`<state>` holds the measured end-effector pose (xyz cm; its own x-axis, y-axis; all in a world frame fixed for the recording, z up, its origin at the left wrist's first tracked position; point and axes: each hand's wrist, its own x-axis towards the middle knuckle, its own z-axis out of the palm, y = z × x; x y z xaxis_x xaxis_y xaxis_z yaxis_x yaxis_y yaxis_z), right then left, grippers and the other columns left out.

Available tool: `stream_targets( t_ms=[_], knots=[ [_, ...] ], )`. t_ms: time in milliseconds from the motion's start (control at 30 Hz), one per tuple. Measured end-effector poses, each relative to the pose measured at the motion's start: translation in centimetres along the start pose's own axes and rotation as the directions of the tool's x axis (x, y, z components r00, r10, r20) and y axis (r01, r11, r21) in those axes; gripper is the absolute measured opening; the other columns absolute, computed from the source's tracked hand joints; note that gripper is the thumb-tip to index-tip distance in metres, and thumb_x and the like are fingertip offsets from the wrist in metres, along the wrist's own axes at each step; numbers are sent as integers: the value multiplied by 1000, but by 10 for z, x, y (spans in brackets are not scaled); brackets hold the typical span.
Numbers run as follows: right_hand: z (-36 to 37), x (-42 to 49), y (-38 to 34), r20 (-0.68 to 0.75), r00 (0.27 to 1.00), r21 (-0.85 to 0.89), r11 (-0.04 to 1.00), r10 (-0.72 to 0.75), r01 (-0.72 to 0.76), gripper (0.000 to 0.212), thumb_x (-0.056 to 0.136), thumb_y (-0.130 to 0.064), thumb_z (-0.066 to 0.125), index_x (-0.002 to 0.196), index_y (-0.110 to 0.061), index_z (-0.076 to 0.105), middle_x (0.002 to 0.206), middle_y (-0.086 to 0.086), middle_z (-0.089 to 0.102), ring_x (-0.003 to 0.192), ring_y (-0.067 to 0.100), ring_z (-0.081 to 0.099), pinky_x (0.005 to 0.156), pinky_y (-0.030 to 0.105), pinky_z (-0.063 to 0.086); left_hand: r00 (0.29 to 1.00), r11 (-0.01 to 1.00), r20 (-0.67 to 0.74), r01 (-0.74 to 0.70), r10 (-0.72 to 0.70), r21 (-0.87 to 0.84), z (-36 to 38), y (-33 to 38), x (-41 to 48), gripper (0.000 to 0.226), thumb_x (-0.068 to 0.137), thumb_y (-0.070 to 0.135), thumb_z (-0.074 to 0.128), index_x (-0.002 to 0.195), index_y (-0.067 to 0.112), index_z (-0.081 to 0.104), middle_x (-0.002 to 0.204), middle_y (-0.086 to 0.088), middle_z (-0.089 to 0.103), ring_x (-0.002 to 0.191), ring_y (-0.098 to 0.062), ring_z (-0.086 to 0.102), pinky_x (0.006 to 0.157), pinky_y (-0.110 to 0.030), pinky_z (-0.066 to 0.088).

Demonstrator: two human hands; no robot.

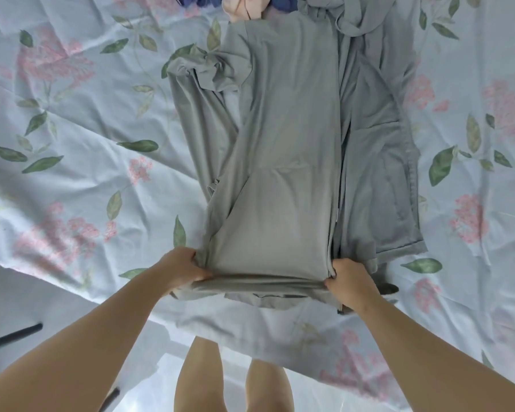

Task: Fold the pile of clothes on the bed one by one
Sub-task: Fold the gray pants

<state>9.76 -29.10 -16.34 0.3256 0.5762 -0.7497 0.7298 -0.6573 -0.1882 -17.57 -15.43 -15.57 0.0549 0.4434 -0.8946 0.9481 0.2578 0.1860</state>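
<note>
Grey garment: long axis 6–12 o'clock on bed. Left hand and right hand each clutch near hem corners; likely fold toward 12.

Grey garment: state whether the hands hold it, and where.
The left hand grips the grey garment at its near left corner, the right hand at its near right corner.

Grey garment: long, folded lengthwise, flat down frame centre, near edge lifted.
Pile of clothes: blue, pink, bunched at top edge.
</note>
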Motion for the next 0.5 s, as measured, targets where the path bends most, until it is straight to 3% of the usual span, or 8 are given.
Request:
stream_targets(
  t_ms=[67, 100, 167, 233, 300, 367, 433, 500],
  knots=[
    [6, -8, 6, 187, 981, -32, 998, 55, -50, 13, 87, -14, 57, 80, -10, 47, 89, 7, 60, 92, 29, 62, 75, 32, 48, 997, 987, 77, 17, -30, 157, 3, -6, -7, 28, 70, 32, 79, 84, 15, 61, 78, -1, 61, 81, -23, 63, 59, -25, 49],
    [9, -11, 9, 268, 960, -53, 996, 85, -73, 18, 86, -13, 57, 76, -13, 43, 84, 3, 55, 91, 27, 61, 74, 31, 48, 994, 989, 112, -1, -16, 150, 5, -8, -8, 36, 68, 33, 81, 92, 14, 63, 81, 2, 63, 85, -21, 64, 63, -23, 48],
    [11, -13, 11, 350, 927, -30, 991, 133, -130, 20, 82, -14, 61, 72, -13, 43, 75, 0, 50, 81, 22, 58, 72, 28, 47, 986, 999, 165, -23, 29, -35, 6, -2, -8, 62, 67, 39, 83, 118, 15, 59, 101, 6, 61, 99, -17, 59, 78, -23, 46],
    [7, -7, 7, 306, 939, 200, 953, 159, -227, 20, 78, -15, 64, 65, -11, 49, 62, 1, 50, 60, 18, 51, 60, 24, 44, 994, 961, 99, -10, 39, -275, 6, 14, -5, 65, 75, 51, 73, 126, 15, 53, 109, 3, 58, 98, -16, 55, 79, -27, 46],
    [3, 1, 6, 96, 976, 414, 884, 195, -217, 30, 86, -19, 61, 60, -12, 46, 55, 0, 45, 51, 15, 43, 49, 24, 34, 998, 928, -57, -18, -4, -371, 6, 25, 4, 51, 82, 49, 66, 115, 11, 57, 101, -2, 62, 90, -19, 57, 76, -32, 48],
    [2, 5, 8, -58, 972, 487, 856, 226, -170, 29, 91, -16, 55, 65, -8, 46, 58, 3, 44, 56, 20, 44, 52, 28, 33, 985, 965, -170, -65, 22, -254, 6, 27, 9, 35, 83, 35, 68, 104, 7, 62, 96, -8, 65, 89, -25, 59, 78, -35, 49],
    [7, 0, 13, -50, 961, 458, 861, 272, -219, 25, 92, -15, 52, 69, -6, 49, 66, 9, 50, 69, 28, 51, 62, 32, 39, 968, 993, -250, -63, 37, -97, 4, 19, 7, 23, 83, 30, 68, 90, 10, 59, 90, -9, 64, 90, -29, 58, 74, -34, 48],
    [14, -5, 19, -1, 962, 401, 881, 274, -251, 25, 91, -17, 54, 70, -5, 53, 76, 16, 58, 78, 32, 57, 68, 36, 46, 943, 1000, -331, -18, 14, -8, 0, 7, 2, 27, 82, 33, 68, 79, 15, 48, 79, -3, 56, 88, -31, 56, 67, -33, 42]
  ],
)
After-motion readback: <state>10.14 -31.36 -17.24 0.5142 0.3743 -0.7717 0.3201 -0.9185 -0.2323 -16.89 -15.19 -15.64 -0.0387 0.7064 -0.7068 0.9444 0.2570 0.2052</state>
